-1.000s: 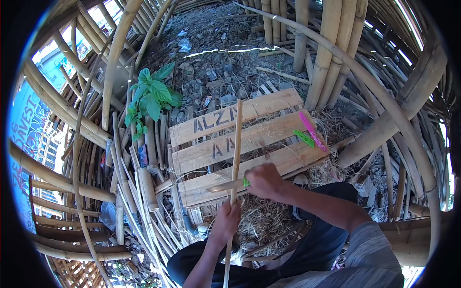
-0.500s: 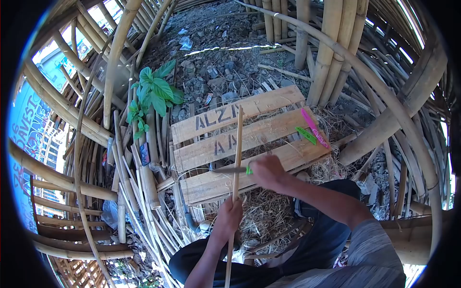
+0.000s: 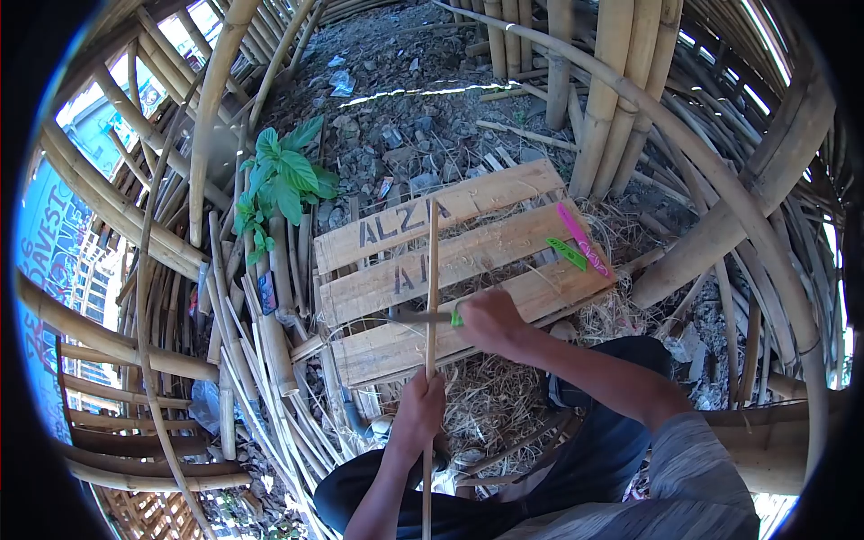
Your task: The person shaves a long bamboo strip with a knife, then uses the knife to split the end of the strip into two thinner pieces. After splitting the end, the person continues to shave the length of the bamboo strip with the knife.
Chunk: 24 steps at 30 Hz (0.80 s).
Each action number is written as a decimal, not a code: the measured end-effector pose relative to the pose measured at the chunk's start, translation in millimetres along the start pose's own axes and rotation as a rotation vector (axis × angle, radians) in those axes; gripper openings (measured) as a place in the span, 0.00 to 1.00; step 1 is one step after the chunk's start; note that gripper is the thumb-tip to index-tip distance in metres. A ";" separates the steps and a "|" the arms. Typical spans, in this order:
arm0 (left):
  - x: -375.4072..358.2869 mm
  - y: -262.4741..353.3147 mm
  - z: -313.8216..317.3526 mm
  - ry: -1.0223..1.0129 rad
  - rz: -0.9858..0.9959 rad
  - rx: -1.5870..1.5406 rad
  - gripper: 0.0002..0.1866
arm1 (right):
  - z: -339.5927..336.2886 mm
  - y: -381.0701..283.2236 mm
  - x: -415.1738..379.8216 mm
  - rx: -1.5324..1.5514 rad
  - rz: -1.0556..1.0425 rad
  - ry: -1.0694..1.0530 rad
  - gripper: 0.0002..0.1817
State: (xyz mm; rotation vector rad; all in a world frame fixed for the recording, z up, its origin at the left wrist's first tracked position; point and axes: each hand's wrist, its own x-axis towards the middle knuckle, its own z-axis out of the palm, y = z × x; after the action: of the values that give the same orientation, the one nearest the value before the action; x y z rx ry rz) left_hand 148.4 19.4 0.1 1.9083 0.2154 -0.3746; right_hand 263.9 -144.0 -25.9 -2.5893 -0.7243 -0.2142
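Smooth bamboo strip [image 3: 432, 261], dull metal knife blade [image 3: 409, 317], rough wooden slats [image 3: 558, 286], matt cloth sleeve [image 3: 697, 459]

We log the crate [image 3: 513, 243] in front of the person, two loose pieces [image 3: 577, 226] beside each other on its right end, and shavings [image 3: 490, 405] on the ground between its near edge and the legs [image 3: 576, 459]. Over the crate we find the bamboo strip [image 3: 432, 270], its lower part in the left hand [image 3: 419, 412], the knife [image 3: 418, 317] crossing it above, the right hand [image 3: 490, 322] to its right. We place the plant [image 3: 286, 175] left of the crate, posts [image 3: 612, 99] behind right.
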 end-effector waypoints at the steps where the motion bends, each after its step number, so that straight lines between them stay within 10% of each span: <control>1: 0.1 -2.8 0.1 -0.002 -0.021 -0.010 0.11 | 1.7 -2.6 -3.3 0.015 -0.040 -0.010 0.10; 4: 2.6 -6.4 4.3 0.094 0.254 0.266 0.11 | 6.0 2.1 -0.8 0.071 -0.016 -0.156 0.10; 14: 5.8 -7.9 3.1 -0.038 -0.180 -0.176 0.11 | 3.9 -12.4 -6.7 -0.011 -0.079 -0.070 0.09; 16: 7.0 -18.2 8.8 0.028 0.323 0.193 0.11 | 8.5 4.6 -1.9 0.060 -0.070 -0.075 0.09; 17: 6.6 0.6 5.3 -0.040 -0.056 -0.120 0.09 | 6.4 3.6 2.0 0.019 -0.017 -0.039 0.09; 20: 4.3 15.0 -3.3 -0.124 -0.299 -0.383 0.09 | -2.0 6.5 8.7 0.008 0.057 -0.059 0.08; 24: 9.2 9.0 3.2 -0.126 -0.203 -0.346 0.11 | -2.3 17.3 13.5 -0.021 -0.010 -0.008 0.09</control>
State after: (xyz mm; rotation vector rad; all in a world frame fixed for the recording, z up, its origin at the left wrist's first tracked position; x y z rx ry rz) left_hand 159.4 12.8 3.6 1.5217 0.3667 -0.5547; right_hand 284.4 -152.1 -26.8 -2.6082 -0.7417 -0.2151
